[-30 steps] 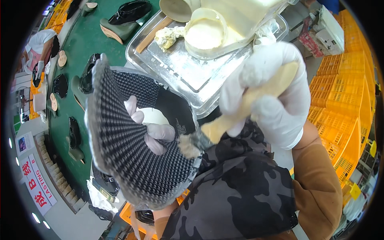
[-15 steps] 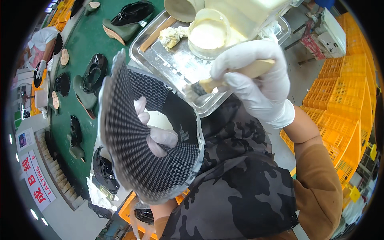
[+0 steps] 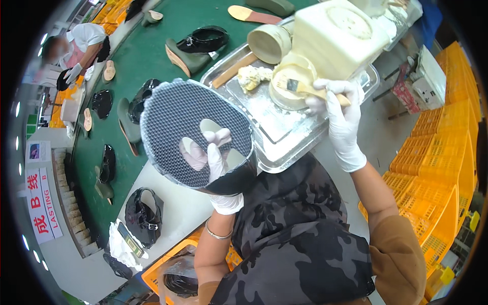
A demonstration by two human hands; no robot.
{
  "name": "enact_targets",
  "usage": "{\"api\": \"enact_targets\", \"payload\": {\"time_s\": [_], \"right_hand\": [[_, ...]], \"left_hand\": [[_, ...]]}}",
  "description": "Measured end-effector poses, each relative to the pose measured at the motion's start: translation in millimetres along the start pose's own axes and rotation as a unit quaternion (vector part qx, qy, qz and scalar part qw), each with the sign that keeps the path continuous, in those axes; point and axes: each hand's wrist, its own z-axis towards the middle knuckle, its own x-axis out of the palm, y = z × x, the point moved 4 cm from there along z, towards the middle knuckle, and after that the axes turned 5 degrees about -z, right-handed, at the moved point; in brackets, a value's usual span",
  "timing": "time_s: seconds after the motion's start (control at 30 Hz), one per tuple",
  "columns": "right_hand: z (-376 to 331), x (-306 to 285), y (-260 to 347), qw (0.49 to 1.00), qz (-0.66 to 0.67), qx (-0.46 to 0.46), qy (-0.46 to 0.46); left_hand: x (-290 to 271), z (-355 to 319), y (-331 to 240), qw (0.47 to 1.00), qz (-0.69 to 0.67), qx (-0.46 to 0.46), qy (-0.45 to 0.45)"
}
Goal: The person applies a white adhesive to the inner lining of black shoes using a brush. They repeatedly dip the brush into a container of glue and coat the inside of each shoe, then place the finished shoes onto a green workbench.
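Grasped by the right hand (image 3: 341,108), the paintbrush (image 3: 316,92) has moved from over the metal tray (image 3: 277,165) to the pale tub (image 3: 285,103), suggesting reloading; the left hand (image 3: 216,161) grips the patterned shoe upper (image 3: 178,112) beside the tray.

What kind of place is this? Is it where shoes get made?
Probably a shoe workshop or factory: black shoe uppers and green foot-shaped forms sit along a green bench, and orange crates are stacked at the right.

A green bench (image 3: 140,63) fills the left. Orange crates (image 3: 424,152) line the right, beside grey floor (image 3: 381,140).
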Motion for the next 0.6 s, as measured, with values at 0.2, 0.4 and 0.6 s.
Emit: {"api": "enact_targets", "payload": {"time_s": [0.2, 0.4, 0.6], "right_hand": [[-19, -25, 33, 0.969, -0.146, -0.167, -0.109], [-76, 20, 34, 0.926, -0.025, 0.322, 0.195], [-114, 72, 6, 0.705, 0.398, 0.522, 0.267]], "left_hand": [[-15, 3, 9, 0.987, -0.156, 0.03, -0.036], [-4, -9, 8, 0.993, -0.093, 0.066, -0.017], [-13, -25, 8, 0.819, 0.444, 0.363, 0.011]]}}
